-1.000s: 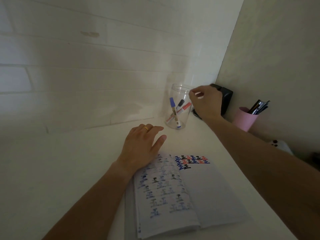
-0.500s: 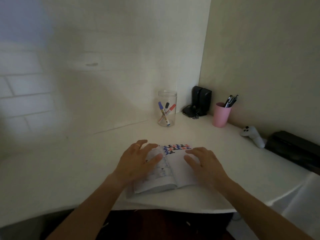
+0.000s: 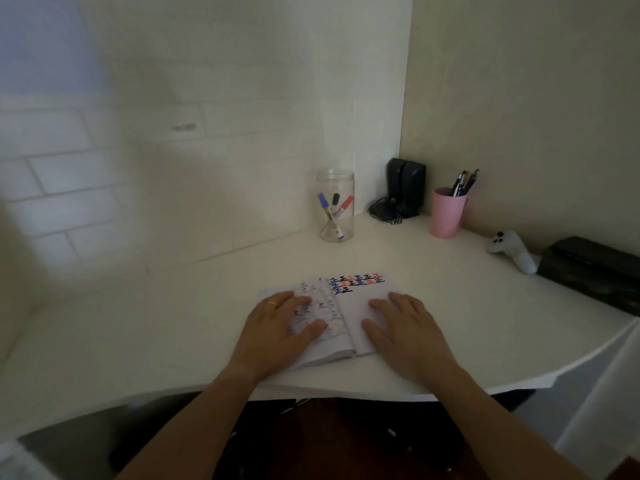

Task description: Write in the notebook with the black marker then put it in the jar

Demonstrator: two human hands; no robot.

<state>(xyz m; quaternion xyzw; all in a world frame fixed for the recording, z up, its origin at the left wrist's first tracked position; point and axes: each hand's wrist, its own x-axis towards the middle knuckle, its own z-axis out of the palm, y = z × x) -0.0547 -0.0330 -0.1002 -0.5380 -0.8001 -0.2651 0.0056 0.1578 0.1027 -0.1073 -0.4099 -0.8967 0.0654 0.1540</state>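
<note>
An open notebook lies on the white desk, its right page carrying rows of black, blue and red marks at the top. My left hand rests flat on the left page, a gold ring on one finger. My right hand lies flat on the right page. Both hands hold nothing. Behind the notebook stands a clear jar. Inside it the black marker leans between a blue marker and a red marker.
A black speaker with a cable sits in the corner. A pink cup full of pens stands right of it. A white game controller and a black case lie at the right. The desk's curved front edge is close to me.
My right hand has left the jar's rim and come down flat onto the right page. The view has pulled back from the desk. My left hand stays on the notebook.
</note>
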